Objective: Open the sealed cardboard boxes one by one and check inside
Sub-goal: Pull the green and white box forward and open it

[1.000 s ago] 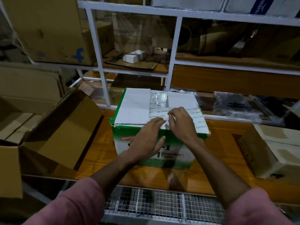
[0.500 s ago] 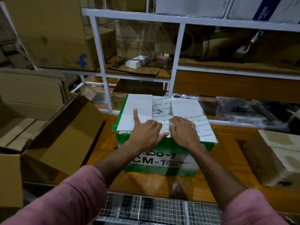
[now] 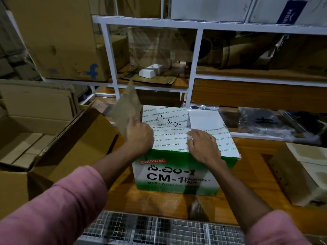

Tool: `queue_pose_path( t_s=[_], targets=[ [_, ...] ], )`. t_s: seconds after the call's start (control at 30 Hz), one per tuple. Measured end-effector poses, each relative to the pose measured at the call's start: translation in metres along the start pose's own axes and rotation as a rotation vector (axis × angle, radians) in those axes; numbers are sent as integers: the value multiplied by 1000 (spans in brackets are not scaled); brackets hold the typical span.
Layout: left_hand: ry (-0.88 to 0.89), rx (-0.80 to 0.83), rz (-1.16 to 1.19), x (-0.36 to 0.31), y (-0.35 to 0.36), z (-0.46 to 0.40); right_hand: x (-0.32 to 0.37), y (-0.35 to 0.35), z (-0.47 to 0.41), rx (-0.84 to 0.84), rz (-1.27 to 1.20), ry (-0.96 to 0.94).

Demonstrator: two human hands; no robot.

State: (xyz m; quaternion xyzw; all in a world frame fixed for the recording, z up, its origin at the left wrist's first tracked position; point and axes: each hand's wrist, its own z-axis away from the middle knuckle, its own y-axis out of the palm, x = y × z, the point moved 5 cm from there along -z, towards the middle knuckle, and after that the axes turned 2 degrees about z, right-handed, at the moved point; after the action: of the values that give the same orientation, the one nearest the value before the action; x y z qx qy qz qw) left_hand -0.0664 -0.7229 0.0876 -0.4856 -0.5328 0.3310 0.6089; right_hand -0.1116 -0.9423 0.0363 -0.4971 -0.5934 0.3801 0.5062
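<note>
At tabletop (image 3: 247,174) centre: green-white box (image 3: 177,174). Left hand (image 3: 139,137) fingers grip raised left flap (image 3: 126,110) at 10 o'clock; right hand (image 3: 203,145) fingers, loosely bent, press taped top. Judged light; flap stiff, take by free edge.

An open brown cardboard carton (image 3: 53,138) crowds the green-and-white printed cardboard box (image 3: 177,174) leftward; bare orange wooden tabletop (image 3: 251,167) lies rightward.

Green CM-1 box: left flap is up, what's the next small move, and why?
Probably lift the right flap. The left hand holds the left flap raised, but the right hand rests flat on the near edge of the green box, whose taped right flap lies closed, hiding the inside.
</note>
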Motion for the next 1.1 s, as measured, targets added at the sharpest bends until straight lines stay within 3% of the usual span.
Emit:
queue_pose_path(
  t_s=[0.1,0.23,0.43,0.57,0.7,0.8,0.97,1.1],
  targets=[
    [-81,157,438,19,46,-11,0,1,-1,8,-9,12],
    [-86,84,840,18,70,-10,0,3,-2,0,6,17],
    [-187,-1,744,27,72,-11,5,-2,-4,-20,25,13],
    [-113,-19,739,26,73,-15,8,-2,-5,-27,33,25],
    [-40,-226,787,22,72,-8,9,0,-12,9,76,47],
    [30,-345,696,20,72,-11,15,2,-27,46,155,73],
    [37,-317,804,25,77,-12,31,13,-57,154,198,76],
    [15,-280,792,23,74,-8,34,1,-60,16,165,101]
  ],
)
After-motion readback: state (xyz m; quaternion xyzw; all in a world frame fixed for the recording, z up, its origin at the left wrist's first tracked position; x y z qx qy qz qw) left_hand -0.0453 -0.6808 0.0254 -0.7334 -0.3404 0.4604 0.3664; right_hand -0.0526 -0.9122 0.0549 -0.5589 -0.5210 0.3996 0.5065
